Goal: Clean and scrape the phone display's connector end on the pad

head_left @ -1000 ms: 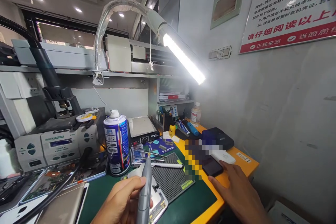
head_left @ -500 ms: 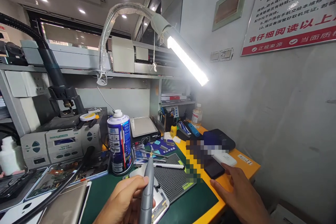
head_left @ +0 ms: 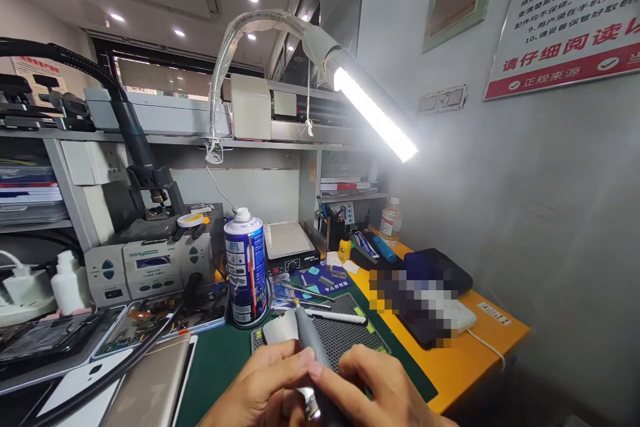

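Note:
A grey pen-shaped tool (head_left: pixel 313 333) with a brass-coloured tip points up and away at the bottom centre. My left hand (head_left: pixel 265 383) is closed round its left side, thumb on the barrel. From the right, my right hand (head_left: pixel 375 387) also grips the tool, its thumb meeting the left thumb. Behind the fingers, a pale device part (head_left: pixel 280 328) is partly hidden. Beyond the hands, a white pen-like stick (head_left: pixel 335 315) lies across a dark perforated pad (head_left: pixel 350 337) on the green mat (head_left: pixel 207 363).
A blue spray can (head_left: pixel 245 270) stands behind my left hand. At left are a grey control station (head_left: pixel 153 270), opened devices and a black hose (head_left: pixel 145 343). A pixelated dark phone (head_left: pixel 420 323) lies on the yellow tabletop (head_left: pixel 450 373). A bright lamp (head_left: pixel 375 113) hangs above.
My right hand has moved left from beside the phone onto the tool. The tool now leans left at its tip. The view has turned slightly left.

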Demonstrator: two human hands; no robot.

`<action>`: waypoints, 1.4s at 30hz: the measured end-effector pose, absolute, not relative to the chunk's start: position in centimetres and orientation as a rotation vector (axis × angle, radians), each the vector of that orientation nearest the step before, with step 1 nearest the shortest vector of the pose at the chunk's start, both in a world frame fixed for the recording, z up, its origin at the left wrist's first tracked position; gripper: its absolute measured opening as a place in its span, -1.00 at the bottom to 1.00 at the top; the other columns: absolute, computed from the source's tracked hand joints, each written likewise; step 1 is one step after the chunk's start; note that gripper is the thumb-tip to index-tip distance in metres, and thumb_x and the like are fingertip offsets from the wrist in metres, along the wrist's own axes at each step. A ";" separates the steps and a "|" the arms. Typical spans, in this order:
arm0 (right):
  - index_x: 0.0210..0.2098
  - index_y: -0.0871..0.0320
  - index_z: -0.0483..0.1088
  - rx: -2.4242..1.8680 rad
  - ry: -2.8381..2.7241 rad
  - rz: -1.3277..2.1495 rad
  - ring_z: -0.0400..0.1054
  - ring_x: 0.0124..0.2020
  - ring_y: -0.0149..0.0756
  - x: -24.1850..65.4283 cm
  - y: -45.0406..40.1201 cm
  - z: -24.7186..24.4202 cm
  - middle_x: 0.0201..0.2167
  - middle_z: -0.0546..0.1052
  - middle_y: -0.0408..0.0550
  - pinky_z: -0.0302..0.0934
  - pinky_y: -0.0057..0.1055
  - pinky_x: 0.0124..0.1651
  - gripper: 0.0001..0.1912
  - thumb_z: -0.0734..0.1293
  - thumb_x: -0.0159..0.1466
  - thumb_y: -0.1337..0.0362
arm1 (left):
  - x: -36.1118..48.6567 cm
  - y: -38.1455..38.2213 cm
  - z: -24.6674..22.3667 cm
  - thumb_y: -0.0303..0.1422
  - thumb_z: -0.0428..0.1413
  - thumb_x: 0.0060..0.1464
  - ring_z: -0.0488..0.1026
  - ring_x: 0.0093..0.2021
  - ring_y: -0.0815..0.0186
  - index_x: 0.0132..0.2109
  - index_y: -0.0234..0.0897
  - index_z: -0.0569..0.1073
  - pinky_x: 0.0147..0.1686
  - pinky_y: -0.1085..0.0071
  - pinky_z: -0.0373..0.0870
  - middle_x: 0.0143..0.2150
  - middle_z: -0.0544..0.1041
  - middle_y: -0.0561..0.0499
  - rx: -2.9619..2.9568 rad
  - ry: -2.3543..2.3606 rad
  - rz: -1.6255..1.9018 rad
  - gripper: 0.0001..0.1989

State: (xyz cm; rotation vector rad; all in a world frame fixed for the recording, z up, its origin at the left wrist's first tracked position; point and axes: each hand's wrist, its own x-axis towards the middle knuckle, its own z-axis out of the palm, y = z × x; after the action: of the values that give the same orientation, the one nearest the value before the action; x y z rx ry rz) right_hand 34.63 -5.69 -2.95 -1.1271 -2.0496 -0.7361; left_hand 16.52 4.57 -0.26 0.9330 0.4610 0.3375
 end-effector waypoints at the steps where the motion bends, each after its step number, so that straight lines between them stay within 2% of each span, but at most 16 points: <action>1: 0.48 0.19 0.19 -1.078 -2.037 -0.789 0.34 -0.56 -0.30 34.5 -5.0 -2.4 -0.46 0.44 -0.11 0.23 -0.44 -0.56 -0.51 0.01 0.65 0.25 | 16.5 4.6 -0.2 -0.06 0.48 -0.06 0.36 -0.67 0.42 -0.28 -0.30 0.50 -0.71 0.60 0.14 -0.54 0.49 0.00 0.939 0.450 0.328 -0.54; 3: 0.39 0.27 0.31 -0.962 -1.984 -0.831 0.34 -0.55 -0.28 34.4 -4.3 -1.1 -0.47 0.44 -0.10 0.22 -0.42 -0.56 -0.55 0.04 0.64 0.29 | 16.4 4.7 0.1 -0.03 0.46 -0.04 0.37 -0.67 0.41 -0.24 -0.31 0.51 -0.72 0.61 0.13 -0.51 0.50 -0.01 0.969 0.438 0.305 -0.53; 5: 0.32 0.23 0.40 -0.911 -1.974 -0.757 0.38 -0.50 -0.28 34.8 -4.1 0.5 -0.43 0.51 -0.09 0.29 -0.41 -0.51 -0.63 0.25 0.59 0.25 | 16.1 5.1 0.6 0.03 0.41 0.01 0.36 -0.68 0.42 -0.19 -0.33 0.53 -0.72 0.57 0.17 -0.43 0.55 -0.06 1.034 0.438 0.317 -0.50; 6: 0.23 0.12 0.48 -0.936 -1.831 -0.729 0.41 -0.46 -0.27 35.2 -4.0 1.3 -0.40 0.54 -0.11 0.34 -0.39 -0.45 -0.67 0.39 0.51 0.23 | 15.9 5.4 0.8 0.05 0.38 0.03 0.36 -0.67 0.41 -0.16 -0.34 0.54 -0.71 0.55 0.21 -0.37 0.58 -0.11 1.090 0.444 0.351 -0.48; 9: -0.12 0.08 0.60 -0.926 -1.453 -0.674 0.41 -0.33 -0.26 36.6 -3.2 3.9 -0.28 0.55 -0.10 0.38 -0.34 -0.25 -0.86 0.55 0.37 0.22 | 15.2 6.5 1.3 0.10 0.25 0.15 0.39 -0.63 0.36 -0.12 -0.35 0.57 -0.65 0.45 0.31 -0.27 0.61 -0.17 1.428 0.533 0.542 -0.47; 10: -0.24 0.07 0.55 -0.895 -1.356 -0.638 0.40 -0.30 -0.25 37.0 -2.6 4.6 -0.31 0.51 -0.12 0.37 -0.32 -0.20 -0.85 0.50 0.42 0.16 | 15.1 7.0 1.3 0.09 0.21 0.19 0.40 -0.60 0.34 -0.13 -0.35 0.57 -0.61 0.42 0.34 -0.27 0.60 -0.16 1.553 0.579 0.601 -0.49; 12: -0.41 0.10 0.41 -0.929 -1.247 -0.445 0.39 -0.34 -0.27 37.3 -1.0 5.5 -0.39 0.45 -0.14 0.38 -0.32 -0.22 -0.63 0.38 0.51 0.08 | 14.8 7.8 1.3 0.04 0.17 0.24 0.44 -0.50 0.29 -0.14 -0.31 0.57 -0.50 0.40 0.38 -0.29 0.59 -0.11 1.740 0.660 0.680 -0.55; 14: -0.40 0.12 0.39 -1.029 -1.275 -0.094 0.44 -0.49 -0.28 37.0 0.8 5.8 -0.48 0.48 -0.14 0.41 -0.33 -0.38 -0.58 0.33 0.53 0.02 | 14.6 8.3 1.2 -0.04 0.20 0.23 0.48 -0.36 0.21 -0.15 -0.27 0.58 -0.35 0.34 0.42 -0.27 0.58 -0.07 1.861 0.704 0.709 -0.65; 17: -0.35 0.09 0.32 -1.047 -1.270 0.322 0.31 -0.74 -0.35 35.9 3.1 5.1 -0.65 0.37 -0.28 0.22 -0.44 -0.68 -0.54 0.32 0.49 -0.13 | 14.5 8.2 1.0 -0.17 0.30 0.08 0.50 -0.13 0.07 -0.14 -0.22 0.61 -0.03 0.15 0.46 -0.16 0.59 -0.08 2.103 0.705 0.678 -0.74; 20: -0.48 0.07 0.24 -1.011 -1.248 0.581 0.14 -0.83 -0.44 34.7 4.2 4.1 -0.74 0.27 -0.33 0.02 -0.50 -0.76 -0.43 0.43 0.38 -0.19 | 14.7 7.6 0.8 -0.12 0.42 -0.08 0.40 0.22 -0.20 0.08 -0.29 0.60 0.29 -0.12 0.32 0.20 0.52 -0.27 2.501 0.644 0.413 -0.40; 22: -0.59 0.07 0.18 -0.988 -1.245 0.703 0.10 -0.83 -0.47 34.2 4.0 3.5 -0.78 0.22 -0.32 -0.02 -0.50 -0.76 -0.36 0.45 0.36 -0.17 | 14.9 7.4 0.6 0.02 0.44 -0.11 0.22 0.40 -0.30 0.22 -0.37 0.54 0.41 -0.19 0.18 0.39 0.36 -0.37 2.690 0.620 0.173 -0.18; 23: -0.62 0.07 0.17 -0.978 -1.241 0.752 0.08 -0.83 -0.47 34.1 3.8 3.2 -0.79 0.21 -0.31 -0.04 -0.51 -0.76 -0.34 0.44 0.38 -0.16 | 15.1 7.4 0.5 0.07 0.43 -0.09 0.16 0.45 -0.30 0.25 -0.38 0.53 0.43 -0.18 0.15 0.43 0.31 -0.37 2.719 0.620 0.097 -0.13; 26: -0.63 0.09 0.20 -0.949 -1.214 0.845 0.08 -0.81 -0.49 33.8 2.7 2.4 -0.80 0.22 -0.29 -0.02 -0.51 -0.72 -0.36 0.42 0.43 -0.09 | 15.5 7.8 0.0 0.09 0.38 0.01 0.11 0.49 -0.24 0.31 -0.31 0.49 0.46 -0.13 0.13 0.48 0.26 -0.30 2.723 0.606 0.035 -0.16; 33: -0.51 0.08 0.24 -0.865 -1.124 1.031 0.04 -0.76 -0.48 32.5 1.1 1.7 -0.74 0.24 -0.30 -0.03 -0.52 -0.69 -0.49 0.45 0.43 0.00 | 15.3 8.6 -1.8 0.00 0.39 0.04 0.07 0.52 -0.20 0.37 -0.20 0.37 0.51 -0.17 -0.03 0.50 0.21 -0.26 2.659 0.469 0.198 -0.17; 36: -0.51 0.07 0.23 -0.875 -1.130 1.058 0.03 -0.74 -0.47 31.9 0.7 1.4 -0.73 0.22 -0.31 -0.02 -0.52 -0.68 -0.50 0.45 0.43 0.01 | 15.1 8.6 -2.3 -0.01 0.37 0.08 0.10 0.50 -0.21 0.39 -0.21 0.33 0.50 -0.21 -0.03 0.49 0.22 -0.28 2.654 0.410 0.272 -0.17; 42: -0.49 0.08 0.26 -0.876 -1.151 1.021 0.07 -0.72 -0.46 31.1 0.4 0.9 -0.72 0.27 -0.29 0.01 -0.51 -0.66 -0.54 0.43 0.46 0.07 | 15.2 8.4 -2.6 -0.05 0.38 0.05 0.18 0.44 -0.28 0.31 -0.16 0.41 0.45 -0.29 0.07 0.41 0.32 -0.25 2.659 0.403 0.359 -0.27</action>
State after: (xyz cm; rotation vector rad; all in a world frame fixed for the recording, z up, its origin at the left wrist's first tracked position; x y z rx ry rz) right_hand 31.08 0.35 0.90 -0.8758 -1.1508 1.0212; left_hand 15.25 8.37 -2.62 2.6589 0.4029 0.3588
